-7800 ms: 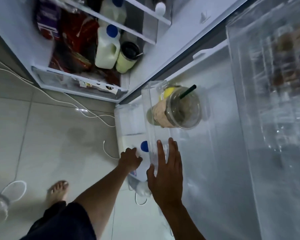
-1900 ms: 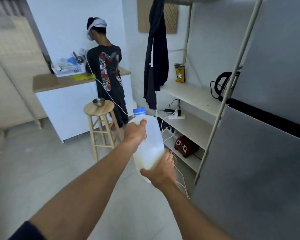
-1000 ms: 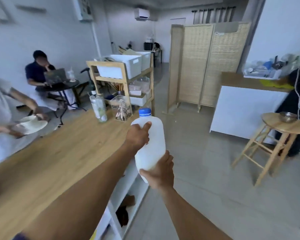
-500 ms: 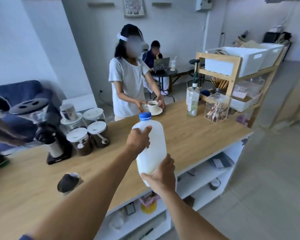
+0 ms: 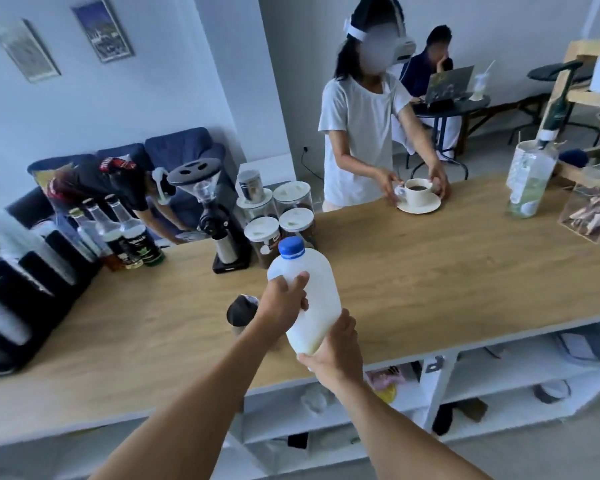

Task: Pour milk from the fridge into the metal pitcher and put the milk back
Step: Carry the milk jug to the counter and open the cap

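Counter (image 5: pixel 430 289) nearer now; milk jug (image 5: pixel 317 299) leans cap up-left (slightly), left hand (image 5: pixel 283 304) and right hand (image 5: pixel 336 355) fingers clamped round it.

Both arms out fwd, forearms bare, converging. My L hand (image 5: pixel 284 303) grips the milk jug (image 5: pixel 312 282) up near its shoulder, fingers curled round. R hand (image 5: pixel 336 351) cups the base from below, thumb up the side.

- There was one milk jug (image 5: pixel 312 296), and two hands (image 5: pixel 284 303) (image 5: pixel 333 355).
- There were four white-lidded jars (image 5: pixel 261 202) (image 5: pixel 293 194) (image 5: pixel 261 230) (image 5: pixel 296 220).
- There were three glass bottles (image 5: pixel 80 230) (image 5: pixel 108 233) (image 5: pixel 132 233).
- There were two framed pictures (image 5: pixel 25 50) (image 5: pixel 103 29).
- There was one coffee grinder (image 5: pixel 208 216) and one coffee cup (image 5: pixel 418 192).
- Three other people (image 5: pixel 361 133) (image 5: pixel 430 64) (image 5: pixel 111 181) were present.
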The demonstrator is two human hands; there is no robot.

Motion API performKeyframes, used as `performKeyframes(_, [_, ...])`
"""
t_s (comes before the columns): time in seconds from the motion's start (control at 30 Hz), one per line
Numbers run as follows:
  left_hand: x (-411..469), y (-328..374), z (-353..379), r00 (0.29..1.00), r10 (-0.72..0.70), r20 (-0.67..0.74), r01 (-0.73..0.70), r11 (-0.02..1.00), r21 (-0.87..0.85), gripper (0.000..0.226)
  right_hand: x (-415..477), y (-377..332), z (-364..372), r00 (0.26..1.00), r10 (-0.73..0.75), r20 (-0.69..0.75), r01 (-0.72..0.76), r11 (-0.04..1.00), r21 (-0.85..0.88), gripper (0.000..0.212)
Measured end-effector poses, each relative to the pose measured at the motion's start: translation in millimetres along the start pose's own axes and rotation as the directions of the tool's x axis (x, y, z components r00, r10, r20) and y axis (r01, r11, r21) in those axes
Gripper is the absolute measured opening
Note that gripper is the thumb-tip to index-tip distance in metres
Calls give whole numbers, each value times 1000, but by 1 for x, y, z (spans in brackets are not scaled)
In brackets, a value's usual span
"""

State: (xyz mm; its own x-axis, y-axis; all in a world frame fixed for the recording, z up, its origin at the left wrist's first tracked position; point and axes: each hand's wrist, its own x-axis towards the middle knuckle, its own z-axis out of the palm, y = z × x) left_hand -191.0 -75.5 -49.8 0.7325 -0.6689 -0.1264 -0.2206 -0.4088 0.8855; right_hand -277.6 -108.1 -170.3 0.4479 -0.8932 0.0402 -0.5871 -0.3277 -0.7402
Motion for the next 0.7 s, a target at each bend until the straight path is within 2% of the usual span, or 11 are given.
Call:
performKeyframes(0.2, [12, -35, -14, 999, 30, -17, -30, 1000, -1, 45, 14, -3, 33, 997, -61, 49, 61, 998, -3, 102])
performKeyframes(0.33, [29, -55, -14, 996, 63, 69, -65, 998, 20, 46, 26, 1, 54, 999, 5, 52, -4, 1000, -16, 98])
performKeyframes(0.43, [43, -67, -13, 977, 131, 165, -147, 985, 87, 40, 38, 2, 61, 998, 29, 51, -30, 999, 33, 99])
performKeyframes(0.5, [57, -72, -13, 953, 189, 237, -228, 962, 148, 32, 51, 3, 62, 997, -1, 73, -3, 998, 57, 89])
performKeyframes(0.6, [70, -79, -14, 938, 220, 268, -262, 956, 133, 25, 74, 5, 48, 971, -67, 228, 52, 996, 73, 79])
performKeyframes(0.67, [80, -81, -12, 937, 240, 253, -262, 964, 54, 30, 96, 7, 29, 945, -68, 319, 91, 994, -57, 58])
performKeyframes(0.7, [83, -82, -11, 939, 240, 245, -255, 967, 29, 32, 107, 4, 17, 952, -63, 298, 109, 984, -140, 46])
